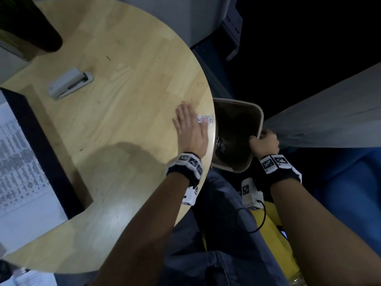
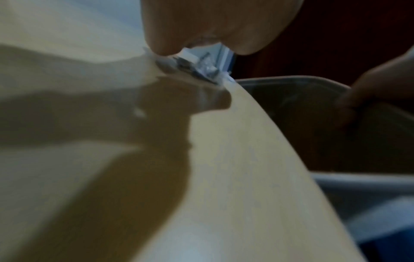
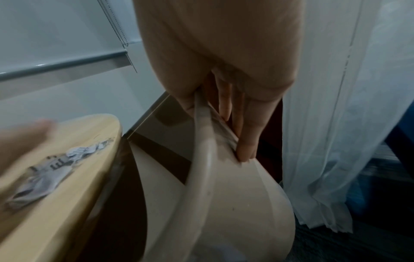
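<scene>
Left grip (image 1: 190, 129), fingers flat, should sweep the scraps (image 1: 206, 119) beside it off the surface (image 1: 123, 96). Right grip (image 1: 264, 142), clamped on the bin (image 1: 260, 112), holds it just below.

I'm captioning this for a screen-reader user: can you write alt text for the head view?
A left hand lies flat on paper scraps at the edge of a round wooden table; the right hand grips the rim of a beige bin just beside that edge. A grey stapler lies further back.
</scene>
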Available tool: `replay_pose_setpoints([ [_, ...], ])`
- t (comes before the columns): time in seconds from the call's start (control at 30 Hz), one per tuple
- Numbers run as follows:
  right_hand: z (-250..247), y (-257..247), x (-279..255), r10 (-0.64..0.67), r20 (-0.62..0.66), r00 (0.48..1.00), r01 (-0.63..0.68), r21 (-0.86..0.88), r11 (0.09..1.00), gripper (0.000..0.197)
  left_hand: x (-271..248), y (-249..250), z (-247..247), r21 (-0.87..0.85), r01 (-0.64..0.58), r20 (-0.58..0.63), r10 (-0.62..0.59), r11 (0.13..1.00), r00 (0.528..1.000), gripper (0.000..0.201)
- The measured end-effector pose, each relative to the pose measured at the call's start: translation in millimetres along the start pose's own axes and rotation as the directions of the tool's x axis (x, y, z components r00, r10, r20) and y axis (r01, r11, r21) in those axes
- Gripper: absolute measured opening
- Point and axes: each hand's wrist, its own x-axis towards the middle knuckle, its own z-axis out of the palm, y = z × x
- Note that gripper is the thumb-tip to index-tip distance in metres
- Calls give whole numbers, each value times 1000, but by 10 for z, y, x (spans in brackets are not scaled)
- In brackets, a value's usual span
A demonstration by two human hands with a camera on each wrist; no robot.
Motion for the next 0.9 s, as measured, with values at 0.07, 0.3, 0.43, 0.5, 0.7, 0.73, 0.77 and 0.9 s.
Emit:
replay_pose_setpoints([
  [0.07, 9, -2, -18, 0, 3, 1000, 0, 12, 1000, 41, 70, -273, -172, -24, 105, -137, -108, 994, 985, 63],
  [0.3, 37, -42, -51, -5, 15, 1000, 4, 37, 999, 39, 101, -1181, -551, -82, 308, -284, -318, 948, 904, 58],
  [0.43, 33, -38, -61, -9, 20, 1000, 8, 32, 999, 39, 176, -816, -380, 43, 175, -171, -165, 984, 971, 59],
  [0.5, 22, -22, -44, 1, 19, 1000, -1, 34, 999, 39, 197, -540, -234, 75, 87, -97, -80, 993, 992, 58],
  [0.7, 0, -5, 23, 29, 11, 1000, -30, 63, 998, 40, 55, 225, 255, 43, -45, 9, 44, 998, 999, 61],
  [0.73, -1, -9, 35, 27, 2, 1000, -27, 65, 998, 40, 28, 273, 313, 38, -45, 14, 45, 998, 999, 62],
  [0.77, -4, -14, 48, 26, -4, 1000, -25, 67, 997, 39, -3, 310, 360, 43, -64, 35, 63, 997, 997, 62],
  [0.9, -34, -56, 83, 31, -6, 1000, -30, 76, 997, 41, -188, 451, 404, 18, -363, 214, 351, 931, 912, 71],
])
